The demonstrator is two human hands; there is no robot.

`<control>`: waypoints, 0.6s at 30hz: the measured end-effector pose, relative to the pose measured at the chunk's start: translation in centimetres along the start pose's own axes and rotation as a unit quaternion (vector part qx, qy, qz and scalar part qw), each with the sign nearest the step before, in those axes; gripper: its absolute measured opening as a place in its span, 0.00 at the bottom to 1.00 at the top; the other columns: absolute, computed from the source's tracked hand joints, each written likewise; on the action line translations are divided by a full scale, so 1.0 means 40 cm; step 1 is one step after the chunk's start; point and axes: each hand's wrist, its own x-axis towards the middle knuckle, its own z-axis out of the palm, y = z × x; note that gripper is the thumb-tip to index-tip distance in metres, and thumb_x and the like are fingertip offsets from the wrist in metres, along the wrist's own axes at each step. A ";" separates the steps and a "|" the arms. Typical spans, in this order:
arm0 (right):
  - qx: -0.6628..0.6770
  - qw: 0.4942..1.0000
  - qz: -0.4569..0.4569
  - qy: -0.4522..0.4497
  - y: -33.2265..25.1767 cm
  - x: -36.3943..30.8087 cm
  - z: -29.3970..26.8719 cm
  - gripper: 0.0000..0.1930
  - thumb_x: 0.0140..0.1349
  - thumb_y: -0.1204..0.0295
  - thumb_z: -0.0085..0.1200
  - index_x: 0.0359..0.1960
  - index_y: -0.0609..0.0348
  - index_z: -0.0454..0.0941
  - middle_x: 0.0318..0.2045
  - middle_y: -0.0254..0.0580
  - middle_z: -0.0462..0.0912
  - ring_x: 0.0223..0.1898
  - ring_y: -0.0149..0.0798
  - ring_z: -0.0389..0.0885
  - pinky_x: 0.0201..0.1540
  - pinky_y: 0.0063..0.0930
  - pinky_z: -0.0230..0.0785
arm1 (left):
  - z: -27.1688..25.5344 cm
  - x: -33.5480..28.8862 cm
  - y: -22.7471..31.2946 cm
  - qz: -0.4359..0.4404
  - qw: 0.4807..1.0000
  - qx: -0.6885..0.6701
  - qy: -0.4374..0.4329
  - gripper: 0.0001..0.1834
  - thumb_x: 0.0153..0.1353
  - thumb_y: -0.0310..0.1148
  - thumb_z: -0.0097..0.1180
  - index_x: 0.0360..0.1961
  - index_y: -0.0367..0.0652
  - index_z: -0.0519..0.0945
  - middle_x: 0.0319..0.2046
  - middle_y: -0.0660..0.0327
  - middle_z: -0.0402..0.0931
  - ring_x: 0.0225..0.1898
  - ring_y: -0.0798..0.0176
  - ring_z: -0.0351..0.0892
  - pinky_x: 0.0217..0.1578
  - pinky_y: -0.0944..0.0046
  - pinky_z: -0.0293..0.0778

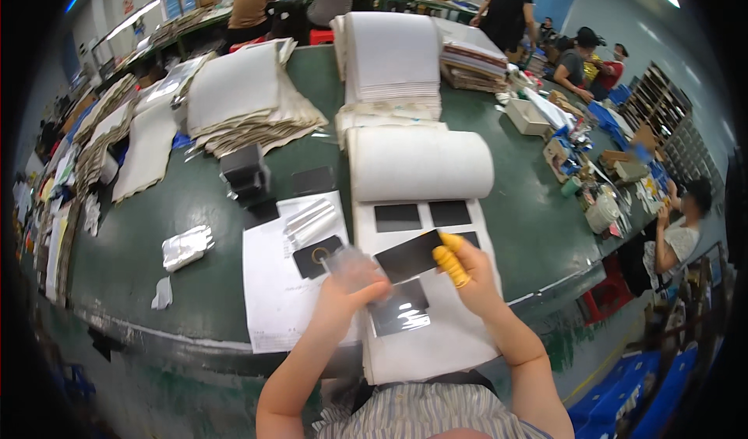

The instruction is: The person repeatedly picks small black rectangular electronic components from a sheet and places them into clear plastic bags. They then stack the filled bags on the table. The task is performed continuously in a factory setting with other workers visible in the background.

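Observation:
My right hand point(474, 277), with yellow finger covers on its fingertips, pinches the end of a black rectangular card point(407, 257). My left hand point(360, 285) is closed around a translucent plastic piece point(340, 261), partly blurred, close to the card's other end. Below the card lies a clear plastic sleeve point(405, 322) on a long white padded sheet point(436, 345). Two more black cards, a left one point(397, 218) and a right one point(449, 212), rest flat farther up that sheet. A third peeks out behind my right hand.
Left of my hands, a printed paper point(273, 283) carries a stack of clear sleeves point(310, 221) and a black card with a ring mark point(318, 257). Black cards are stacked point(245, 172) behind it. White sheet piles point(393, 57) stand at the back; another person point(676, 240) sits at right.

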 end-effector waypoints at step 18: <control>-0.233 0.965 0.002 -0.122 -0.042 0.001 0.003 0.22 0.66 0.59 0.47 0.58 0.55 0.70 0.30 0.51 0.80 0.31 0.51 0.79 0.34 0.40 0.71 | 0.012 -0.004 0.013 -0.012 0.997 -0.041 0.060 0.19 0.48 0.20 0.64 0.41 0.40 0.72 0.34 0.63 0.74 0.37 0.66 0.76 0.38 0.67 0.74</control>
